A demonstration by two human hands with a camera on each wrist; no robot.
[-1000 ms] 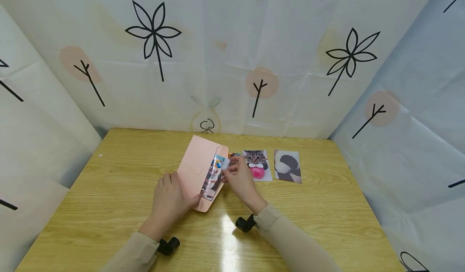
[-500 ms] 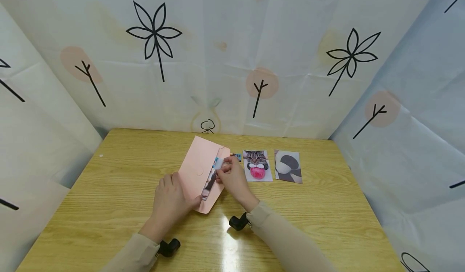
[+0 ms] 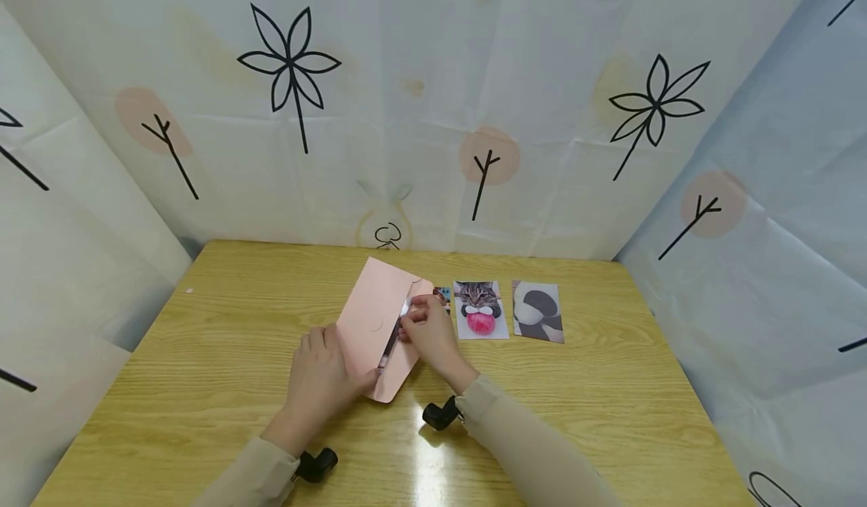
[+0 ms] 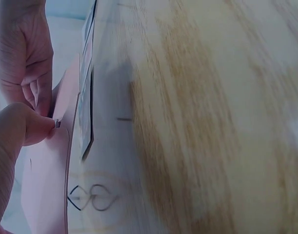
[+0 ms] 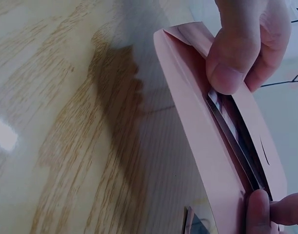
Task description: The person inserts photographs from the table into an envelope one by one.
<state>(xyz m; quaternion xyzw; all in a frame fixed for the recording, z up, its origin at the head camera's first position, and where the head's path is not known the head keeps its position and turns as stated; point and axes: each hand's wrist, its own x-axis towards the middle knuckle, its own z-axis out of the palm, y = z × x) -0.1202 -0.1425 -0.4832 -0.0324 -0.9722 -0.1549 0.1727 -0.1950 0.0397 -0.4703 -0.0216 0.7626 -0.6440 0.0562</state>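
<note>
My left hand (image 3: 320,368) grips a pink envelope (image 3: 369,304) by its lower left side, with the thumb at the opening. The envelope is tilted up off the table, its flap open to the right. A glossy photo print (image 5: 232,119) sits mostly inside, and only a narrow strip shows between the envelope's walls. At the slot, my right hand (image 3: 435,340) pinches the photo's edge between thumb and fingers. In the left wrist view, the left thumb (image 4: 36,126) presses at the envelope's mouth.
On the wooden table (image 3: 582,402), a cat photo (image 3: 481,310) and a grey-and-white photo (image 3: 538,311) lie to the right. Another photo (image 3: 443,296) is partly hidden behind the envelope and right hand. A patterned cloth (image 3: 433,116) hangs behind the table.
The right hand has moved left and pushed the photo deeper into the envelope, so much less of it shows. The left hand keeps its hold, and the envelope has shifted slightly right.
</note>
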